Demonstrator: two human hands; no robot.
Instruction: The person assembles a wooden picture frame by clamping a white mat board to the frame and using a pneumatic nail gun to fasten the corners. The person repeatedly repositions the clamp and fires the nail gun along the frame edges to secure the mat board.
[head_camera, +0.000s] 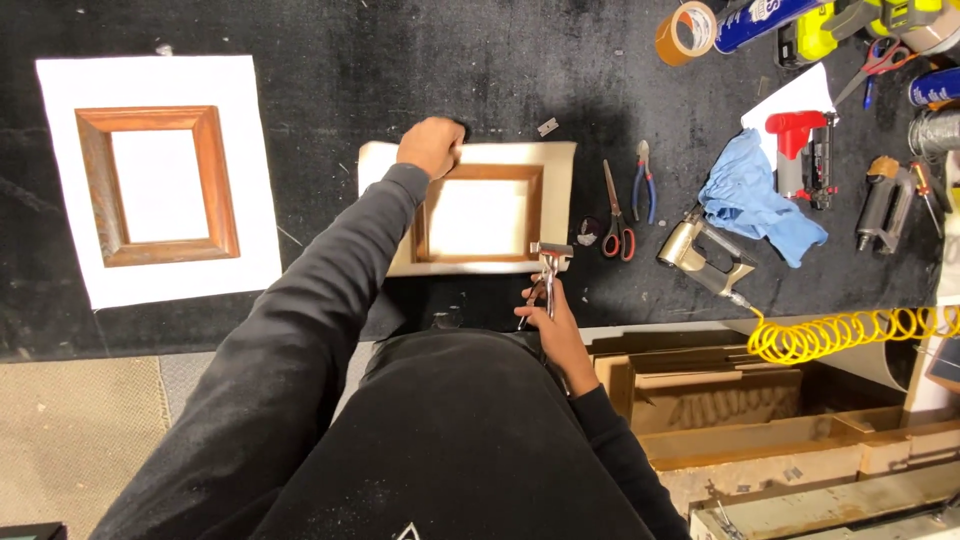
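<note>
A small wooden frame (536, 205) wrapped in cream canvas (560, 160) lies on the black table in front of me. My left hand (430, 146) presses down on its far left corner, fingers curled over the edge. My right hand (548, 312) grips metal canvas pliers (548, 262), whose wide jaws bite the canvas at the frame's near right corner.
A second wooden frame (212, 180) on white canvas (60, 180) lies at the left. Scissors (615, 225), blue-handled pliers (645, 185), a staple gun (700, 258) with yellow coiled hose (850, 332), a blue cloth (755, 200), tape roll (685, 32) and tools crowd the right.
</note>
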